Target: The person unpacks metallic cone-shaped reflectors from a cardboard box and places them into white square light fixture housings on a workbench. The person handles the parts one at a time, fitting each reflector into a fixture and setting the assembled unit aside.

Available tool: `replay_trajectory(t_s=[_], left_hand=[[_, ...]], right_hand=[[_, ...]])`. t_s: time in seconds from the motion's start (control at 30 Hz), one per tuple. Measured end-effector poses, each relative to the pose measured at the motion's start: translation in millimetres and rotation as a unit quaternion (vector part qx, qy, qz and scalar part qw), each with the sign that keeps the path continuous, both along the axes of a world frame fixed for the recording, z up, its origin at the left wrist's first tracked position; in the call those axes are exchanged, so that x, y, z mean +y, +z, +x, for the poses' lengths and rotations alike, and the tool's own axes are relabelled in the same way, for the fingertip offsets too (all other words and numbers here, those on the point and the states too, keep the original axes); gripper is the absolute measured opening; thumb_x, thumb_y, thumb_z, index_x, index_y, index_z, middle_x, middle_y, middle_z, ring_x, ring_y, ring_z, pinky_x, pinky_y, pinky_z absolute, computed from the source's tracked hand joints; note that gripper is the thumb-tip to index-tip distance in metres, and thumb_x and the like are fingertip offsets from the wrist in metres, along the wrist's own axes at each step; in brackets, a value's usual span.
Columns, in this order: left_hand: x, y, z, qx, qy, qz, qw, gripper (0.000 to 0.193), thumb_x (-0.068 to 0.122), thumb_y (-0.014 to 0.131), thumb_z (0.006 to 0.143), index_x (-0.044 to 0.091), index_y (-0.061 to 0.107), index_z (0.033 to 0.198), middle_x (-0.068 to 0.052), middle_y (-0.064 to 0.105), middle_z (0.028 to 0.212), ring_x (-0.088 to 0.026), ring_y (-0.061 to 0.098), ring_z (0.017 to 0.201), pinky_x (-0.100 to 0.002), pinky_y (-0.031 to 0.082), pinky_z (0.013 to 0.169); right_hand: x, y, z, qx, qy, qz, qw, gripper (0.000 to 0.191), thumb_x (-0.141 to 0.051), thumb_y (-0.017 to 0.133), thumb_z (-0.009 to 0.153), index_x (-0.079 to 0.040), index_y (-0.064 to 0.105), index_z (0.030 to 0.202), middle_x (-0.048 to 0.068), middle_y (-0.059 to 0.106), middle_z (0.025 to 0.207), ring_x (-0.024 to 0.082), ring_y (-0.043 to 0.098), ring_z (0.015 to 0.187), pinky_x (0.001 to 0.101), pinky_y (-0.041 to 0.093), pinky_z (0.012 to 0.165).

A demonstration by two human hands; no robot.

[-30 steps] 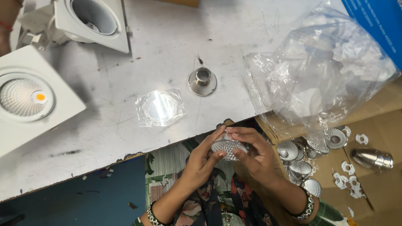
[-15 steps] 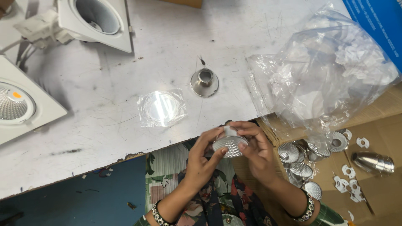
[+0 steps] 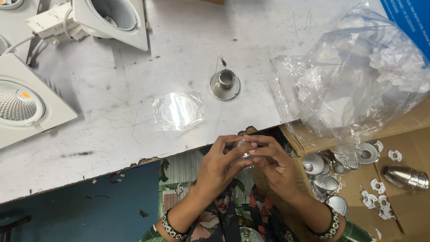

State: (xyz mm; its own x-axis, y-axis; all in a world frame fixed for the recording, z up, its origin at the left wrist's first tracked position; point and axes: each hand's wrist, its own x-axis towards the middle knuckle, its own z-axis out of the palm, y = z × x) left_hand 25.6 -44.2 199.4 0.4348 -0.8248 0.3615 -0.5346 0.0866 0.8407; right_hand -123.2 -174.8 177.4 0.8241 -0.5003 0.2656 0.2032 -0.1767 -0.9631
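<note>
Two bare hands together just below the near edge of the scratched grey metal desk [image 3: 134, 134], over a lap in flowered cloth. Left hand [image 3: 219, 166] and right hand [image 3: 273, 166] both closed on one small faceted silver reflector cup [image 3: 244, 154], fingers [image 3: 257, 150] curled tight round it from either side. Mostly hidden by the fingertips, only a sliver of ribbed shiny metal showing; shape and facing hard to make out. Beaded bracelets on both wrists, forearms cut off by the lower edge.

On the desk, well apart from the hands: a round clear lens in a thin plastic wrapper [image 3: 178, 111], and beyond it a small brushed-metal ring-shaped collar [image 3: 225, 84] standing on its wide base. At left, a white square downlight with a ribbed reflector and orange emitter [image 3: 22, 105], partly cut off by the frame. At top left, a second white square downlight housing [image 3: 114, 18], tilted, its top cropped, with a white driver box and cable [image 3: 49, 22] beside it.

At right, a large crumpled clear plastic bag [image 3: 354, 80], contents too blurred through the folds to tell. Beneath it, an open brown cardboard box [image 3: 403, 134] with several more silver reflector cups [image 3: 327, 177], small white flat plastic pieces [image 3: 378, 197] and a chrome bullet-shaped part [image 3: 405, 176]. Blue carton corner [image 3: 410, 18] at top right, mostly out of frame.
</note>
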Motion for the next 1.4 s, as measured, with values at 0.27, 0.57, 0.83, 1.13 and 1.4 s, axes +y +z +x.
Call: replay_trajectory(t_s=[0.27, 0.57, 0.83, 1.13, 1.4], left_hand=[[3, 5, -2, 0.106, -0.027, 0.000, 0.994, 0.052, 0.015, 0.078, 0.090, 0.011, 0.061, 0.139, -0.014, 0.060, 0.135, -0.029, 0.067, 0.122, -0.038, 0.059, 0.097], [5, 12, 15, 0.252, -0.107, 0.069, 0.959, 0.060, 0.019, 0.072, 0.092, 0.011, 0.051, 0.148, -0.011, 0.059, 0.132, -0.023, 0.067, 0.117, -0.033, 0.061, 0.091], [-49, 38, 106, 0.235, -0.050, -0.015, 0.971, 0.053, 0.014, 0.074, 0.092, 0.008, 0.052, 0.141, -0.008, 0.062, 0.130, -0.016, 0.070, 0.096, -0.032, 0.066, 0.084], [-228, 142, 326, 0.001, 0.259, -0.261, 0.930, 0.059, 0.025, 0.086, 0.084, 0.003, 0.052, 0.128, -0.015, 0.065, 0.120, -0.025, 0.074, 0.103, -0.033, 0.064, 0.086], [-207, 97, 320, -0.238, 0.195, -0.208, 0.929, 0.048, 0.026, 0.078, 0.093, 0.011, 0.056, 0.133, -0.012, 0.063, 0.128, -0.029, 0.062, 0.120, -0.041, 0.053, 0.105]], right_hand=[[-3, -7, -1, -0.007, -0.035, 0.009, 0.999, 0.016, -0.014, 0.063, 0.104, -0.005, 0.067, 0.116, 0.016, 0.060, 0.138, 0.026, 0.061, 0.131, 0.0385, 0.055, 0.107], [-10, -8, 1, -0.010, -0.079, 0.115, 0.990, 0.029, -0.027, 0.063, 0.103, -0.005, 0.064, 0.122, 0.019, 0.065, 0.136, 0.028, 0.062, 0.129, 0.0407, 0.052, 0.105], [-18, -9, 3, 0.012, -0.041, 0.191, 0.981, 0.048, -0.029, 0.055, 0.098, 0.001, 0.051, 0.135, 0.017, 0.062, 0.138, 0.027, 0.061, 0.128, 0.0408, 0.054, 0.093], [-49, -58, 5, 0.122, 0.037, 0.176, 0.976, 0.048, -0.024, 0.056, 0.096, 0.000, 0.052, 0.138, 0.019, 0.072, 0.117, 0.028, 0.072, 0.104, 0.0374, 0.057, 0.077], [-108, -135, -9, 0.109, 0.063, 0.185, 0.975, 0.043, -0.017, 0.053, 0.097, 0.003, 0.052, 0.136, 0.025, 0.073, 0.111, 0.031, 0.074, 0.096, 0.0414, 0.061, 0.070]])
